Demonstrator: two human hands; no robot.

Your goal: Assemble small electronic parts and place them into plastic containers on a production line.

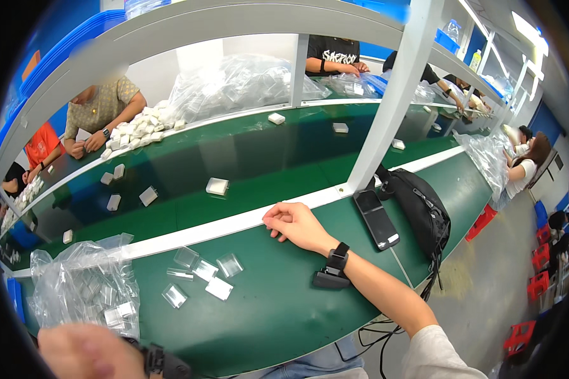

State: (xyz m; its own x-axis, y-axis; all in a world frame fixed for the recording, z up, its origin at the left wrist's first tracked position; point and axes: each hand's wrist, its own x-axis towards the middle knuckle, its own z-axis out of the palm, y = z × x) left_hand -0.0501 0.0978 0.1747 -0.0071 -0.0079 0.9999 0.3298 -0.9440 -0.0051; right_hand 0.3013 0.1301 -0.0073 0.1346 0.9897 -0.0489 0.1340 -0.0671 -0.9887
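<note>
On the smooth green tabletop (246, 331) lie six small plastic pieces (230, 265), box-like with flat faces, mostly transparent; one looks more white. They are between the two hands, just to the right of one crinkled, transparent bag (55, 275), which contains more such pieces, too overlapped to count.

The right hand (289, 222) is over the white, flat rail (199, 229), its fingers curled and the thumb close to them; I cannot tell whether something is pinched there. The left hand (85, 354) is blurred, near the bag, and its grip I also cannot tell.

Beyond the rail, at least nine white, rounded blocks (217, 186) are scattered on the glossy dark green surface (272, 161). To the right are one flat black phone (376, 219) and one black fabric pouch (417, 208) with a zipper.
</note>
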